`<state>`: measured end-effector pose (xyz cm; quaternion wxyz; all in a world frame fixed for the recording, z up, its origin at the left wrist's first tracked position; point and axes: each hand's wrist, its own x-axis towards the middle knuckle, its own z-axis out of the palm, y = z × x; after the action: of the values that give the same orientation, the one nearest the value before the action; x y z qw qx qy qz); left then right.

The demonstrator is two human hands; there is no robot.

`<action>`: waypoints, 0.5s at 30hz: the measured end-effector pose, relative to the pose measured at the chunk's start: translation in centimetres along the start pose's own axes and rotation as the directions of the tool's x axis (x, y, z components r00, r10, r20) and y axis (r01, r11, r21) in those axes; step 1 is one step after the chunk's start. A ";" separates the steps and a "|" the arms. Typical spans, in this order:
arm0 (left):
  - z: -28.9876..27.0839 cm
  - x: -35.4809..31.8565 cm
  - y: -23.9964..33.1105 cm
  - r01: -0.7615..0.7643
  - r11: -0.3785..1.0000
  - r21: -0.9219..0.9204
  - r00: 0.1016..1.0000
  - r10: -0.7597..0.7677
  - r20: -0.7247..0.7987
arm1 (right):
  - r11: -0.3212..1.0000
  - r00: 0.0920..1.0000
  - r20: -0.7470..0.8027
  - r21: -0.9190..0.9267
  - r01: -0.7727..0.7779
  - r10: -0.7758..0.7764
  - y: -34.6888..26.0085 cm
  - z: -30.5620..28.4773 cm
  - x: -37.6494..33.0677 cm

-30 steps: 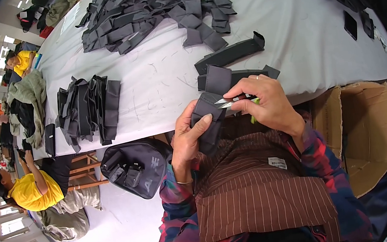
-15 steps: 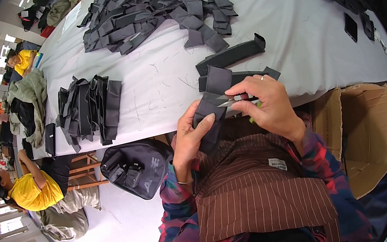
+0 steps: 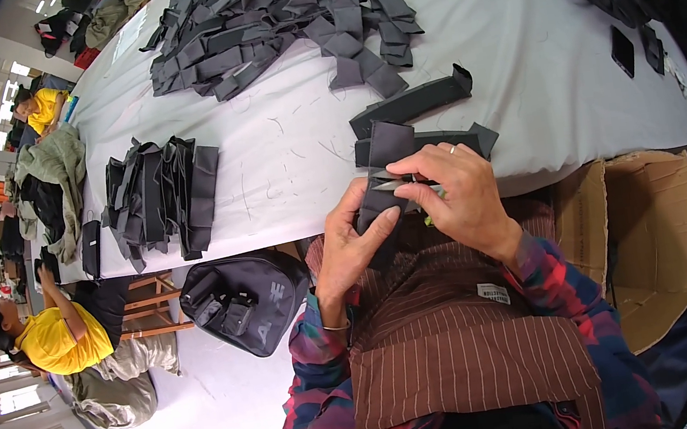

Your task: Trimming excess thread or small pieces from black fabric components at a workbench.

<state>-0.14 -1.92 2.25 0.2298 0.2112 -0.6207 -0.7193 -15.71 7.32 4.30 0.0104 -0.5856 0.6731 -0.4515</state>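
Note:
At the table's near edge my left hand [image 3: 354, 238] is closed on a dark grey fabric strip [image 3: 391, 143], whose far end reaches onto the table. Thread snips [image 3: 389, 184] with pointed silver blades are gripped in my right hand [image 3: 457, 197], their handles mostly covered by the fingers. The blade tips lie against the edge of the strip beside my left thumb; whether a thread is between them is too small to tell. Just beyond my hands lie two more dark strips, one folded strip [image 3: 411, 103] and another strip [image 3: 460, 140] partly behind my right hand.
A large heap of grey strips [image 3: 247, 30] covers the far table [image 3: 494, 35]. Stacked strips [image 3: 161, 196] stand at left, loose threads between. A phone [image 3: 623, 51] lies at right. Below are a black bag [image 3: 274, 312] and a cardboard box [image 3: 658, 232]. Two people in yellow sit at left.
My right hand has shifted left with the snips, bringing the blades further over the strip. My left hand has turned slightly and moved a little right. The strips on the table have stayed put.

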 end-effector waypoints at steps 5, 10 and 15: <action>-0.2 0.1 -0.1 -0.014 0.997 0.071 1.000 0.012 0.026 | 1.000 0.999 0.042 0.016 0.017 -0.018 -0.1 -0.1 0.1; 0.0 0.3 -0.2 -0.011 0.998 0.069 0.999 0.008 0.032 | 0.992 0.995 -0.037 0.093 -0.090 0.094 -0.1 0.6 -0.1; 0.1 0.4 -0.4 -0.008 0.999 0.047 0.999 0.006 0.040 | 0.978 0.982 -0.119 0.166 -0.127 0.148 0.5 0.9 0.0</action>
<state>-0.58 -2.02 1.82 0.2147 0.1999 -0.6428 -0.7076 -15.57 6.75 3.43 0.0438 -0.5041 0.6735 -0.5388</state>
